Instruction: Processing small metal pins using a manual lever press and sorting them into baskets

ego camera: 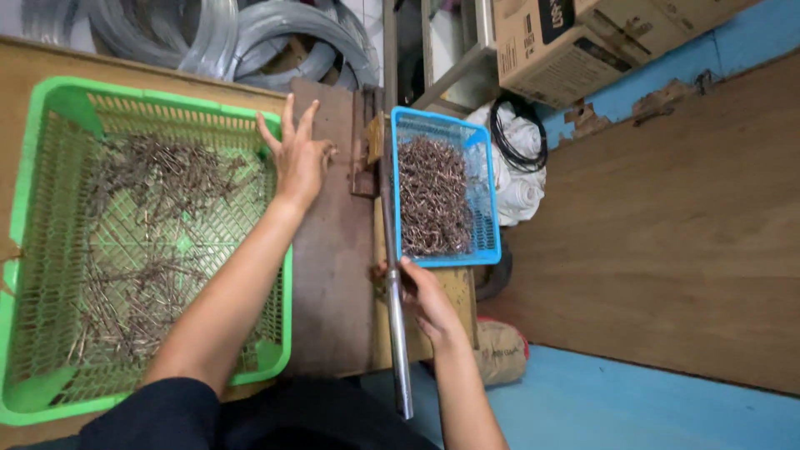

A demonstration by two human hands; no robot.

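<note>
From the head camera, your left hand (298, 158) lies open, fingers spread, flat on the brown metal plate (329, 258) of the desk (25, 75), just beside the rim of the green basket (50, 108). That basket holds a loose scatter of short straight wire pieces (158, 217). Your right hand (419, 293) is closed around the long steel lever (393, 283), gripping it about midway along its length. The lever runs down the plate's right edge, between the plate and the blue basket (487, 208). The blue basket sits just beside the lever and is heaped with bent wire pieces (432, 196). Coils of grey wire (225, 37) lie beyond the green basket, and cardboard boxes (575, 33) stand past the blue one.
</note>
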